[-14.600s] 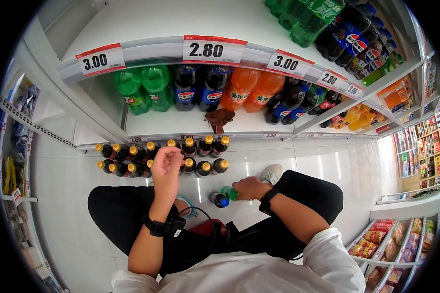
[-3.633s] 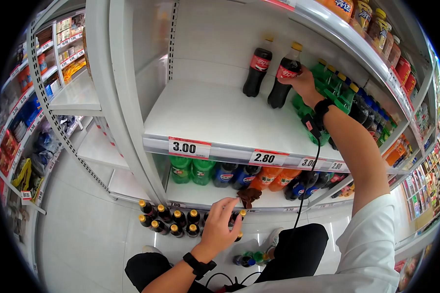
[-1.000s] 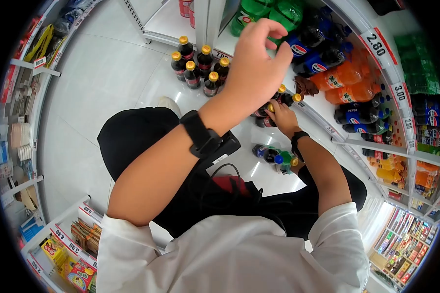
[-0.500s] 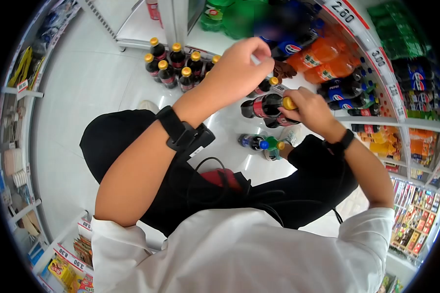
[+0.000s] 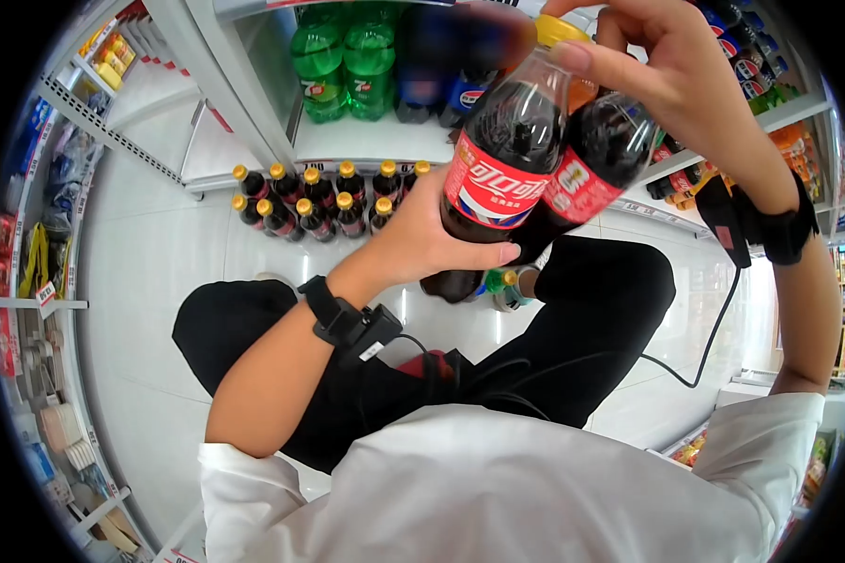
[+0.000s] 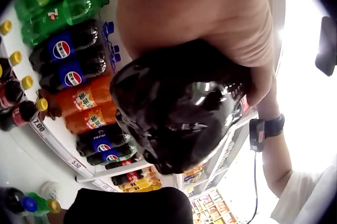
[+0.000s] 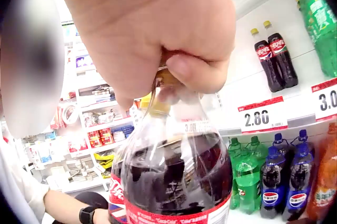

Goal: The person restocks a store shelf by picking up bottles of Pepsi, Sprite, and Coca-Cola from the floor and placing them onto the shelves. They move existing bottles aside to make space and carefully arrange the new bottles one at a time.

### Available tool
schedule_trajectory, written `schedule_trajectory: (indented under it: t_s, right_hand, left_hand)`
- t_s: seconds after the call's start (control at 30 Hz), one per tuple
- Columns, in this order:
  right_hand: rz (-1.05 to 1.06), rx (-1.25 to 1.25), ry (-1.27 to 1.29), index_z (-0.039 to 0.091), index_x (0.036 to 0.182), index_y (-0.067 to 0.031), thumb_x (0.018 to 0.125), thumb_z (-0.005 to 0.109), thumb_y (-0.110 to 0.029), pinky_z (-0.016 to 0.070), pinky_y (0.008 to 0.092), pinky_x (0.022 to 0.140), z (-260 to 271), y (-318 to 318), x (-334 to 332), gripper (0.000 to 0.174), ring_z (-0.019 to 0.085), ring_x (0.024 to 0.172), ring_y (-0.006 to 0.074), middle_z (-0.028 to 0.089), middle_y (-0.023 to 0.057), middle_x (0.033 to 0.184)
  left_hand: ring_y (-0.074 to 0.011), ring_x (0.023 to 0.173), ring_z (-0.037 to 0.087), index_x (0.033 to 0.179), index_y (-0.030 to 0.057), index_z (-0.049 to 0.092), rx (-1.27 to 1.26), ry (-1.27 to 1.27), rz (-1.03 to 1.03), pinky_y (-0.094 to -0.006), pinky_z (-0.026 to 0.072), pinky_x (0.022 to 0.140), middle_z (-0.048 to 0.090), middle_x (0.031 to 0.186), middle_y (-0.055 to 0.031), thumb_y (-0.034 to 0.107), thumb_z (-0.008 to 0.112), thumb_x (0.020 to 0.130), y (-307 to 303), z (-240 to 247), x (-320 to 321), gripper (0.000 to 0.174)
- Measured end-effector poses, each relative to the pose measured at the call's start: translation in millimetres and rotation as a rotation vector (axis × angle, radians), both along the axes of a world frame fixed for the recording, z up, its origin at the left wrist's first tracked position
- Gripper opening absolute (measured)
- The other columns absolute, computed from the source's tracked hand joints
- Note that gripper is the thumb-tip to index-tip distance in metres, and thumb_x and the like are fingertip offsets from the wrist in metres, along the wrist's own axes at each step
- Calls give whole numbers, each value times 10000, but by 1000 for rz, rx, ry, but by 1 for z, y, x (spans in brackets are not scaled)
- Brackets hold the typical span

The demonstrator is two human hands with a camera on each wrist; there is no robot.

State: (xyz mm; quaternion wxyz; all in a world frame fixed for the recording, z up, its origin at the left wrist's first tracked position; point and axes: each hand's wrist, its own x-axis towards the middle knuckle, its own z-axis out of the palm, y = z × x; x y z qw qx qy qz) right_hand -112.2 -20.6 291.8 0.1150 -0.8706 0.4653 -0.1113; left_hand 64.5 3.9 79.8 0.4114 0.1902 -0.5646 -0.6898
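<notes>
Two cola bottles with red labels hang side by side in the head view, the nearer bottle (image 5: 502, 178) overlapping the farther bottle (image 5: 601, 159). My right hand (image 5: 667, 70) holds them from above, with the thumb at the nearer one's yellow cap; the farther cap is hidden. My left hand (image 5: 418, 235) grips the lower part of the nearer bottle, thumb across its front. In the left wrist view, dark bottle bases (image 6: 174, 113) show below my left hand (image 6: 195, 13). The right wrist view shows my right hand (image 7: 158, 29) over a bottle neck and its dark cola (image 7: 179, 166).
Several yellow-capped cola bottles (image 5: 314, 220) stand on the floor before the shelf. Green bottles (image 5: 370, 66) and blue-labelled bottles (image 6: 63, 50) fill the lower shelf. Two cola bottles (image 7: 276, 61) stand on the upper shelf. A cable (image 5: 709, 361) hangs from my right wrist.
My right hand has risen from near the floor, bringing up the two cola bottles. My left hand, raised and holding no bottle half a second ago, has come round the nearer one. The head view has turned.
</notes>
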Motion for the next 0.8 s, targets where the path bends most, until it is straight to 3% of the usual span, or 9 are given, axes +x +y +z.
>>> schedule_trajectory:
  t_s: [0.07, 0.1, 0.27, 0.33, 0.37, 0.5, 0.57, 0.67, 0.8]
  right_hand:
    - [-84, -14, -28, 639, 1045, 26, 841, 778, -245, 269, 216, 455, 4, -3, -2, 367, 354, 464, 32, 481, -40, 535]
    - [-107, -43, -21, 636, 1032, 25, 844, 775, -247, 267, 217, 455, 8, -1, 0, 358, 358, 470, 32, 481, -37, 539]
    - [-182, -153, -22, 620, 984, 26, 872, 743, -198, 264, 236, 454, 23, 1, 6, 279, 347, 483, 34, 450, -39, 538]
    - [-219, -153, -25, 620, 968, 25, 887, 721, -169, 264, 239, 459, 30, 1, 8, 234, 342, 497, 38, 427, -37, 548]
    - [-143, -203, -28, 620, 958, 25, 890, 716, -161, 264, 238, 462, 32, -1, 5, 220, 341, 505, 39, 417, -36, 556]
    - [-126, -265, 9, 625, 948, 21, 898, 700, -136, 268, 234, 468, 44, 1, 4, 182, 349, 525, 39, 419, -33, 581]
    - [-76, -293, 18, 627, 948, 20, 898, 699, -133, 279, 228, 468, 48, 0, 3, 177, 368, 526, 34, 446, -32, 587]
    - [-86, -285, -62, 632, 948, 16, 907, 692, -132, 309, 211, 472, 54, 1, 6, 165, 416, 536, 21, 514, -25, 611]
    - [-47, -365, -124, 626, 929, 19, 929, 673, -147, 317, 201, 465, 62, 6, 11, 173, 427, 525, 15, 541, -18, 612]
  left_hand:
    - [-146, 848, 661, 1147, 22, 560, 192, 96, -182, -303, 518, 841, 672, 951, -72, 119, 824, 728, -1, 1, 2, 504]
    - [-222, 795, 675, 1147, 43, 533, 159, 125, -203, -357, 545, 751, 659, 897, -109, 146, 749, 771, -2, 0, -2, 446]
    - [-231, 963, 637, 1193, 19, 519, 248, 232, -186, -407, 597, 765, 621, 1026, -129, 174, 732, 778, -8, -4, -9, 492]
    - [-221, 981, 625, 1229, 22, 519, 235, 193, -117, -402, 589, 748, 614, 1060, -102, 170, 738, 772, -8, -1, -7, 529]
    - [-127, 940, 585, 1185, 84, 557, 301, 171, -129, -301, 478, 846, 596, 1039, -18, 204, 810, 726, -6, 1, -4, 538]
    - [-130, 952, 586, 1202, 80, 554, 272, 218, -117, -291, 471, 852, 596, 1033, -16, 195, 795, 735, -5, 8, 3, 538]
    - [-190, 1114, 577, 1393, 24, 434, 388, 266, -211, -401, 466, 1011, 582, 1176, -77, 211, 727, 753, -6, 4, 6, 728]
    - [-197, 1171, 539, 1439, -2, 364, 396, 432, -252, -469, 424, 1071, 557, 1216, -92, 238, 714, 750, -13, -8, -1, 808]
    - [-213, 1122, 552, 1343, -3, 436, 435, 611, -275, -640, 349, 1082, 561, 1178, -93, 272, 732, 738, -16, -5, -4, 728]
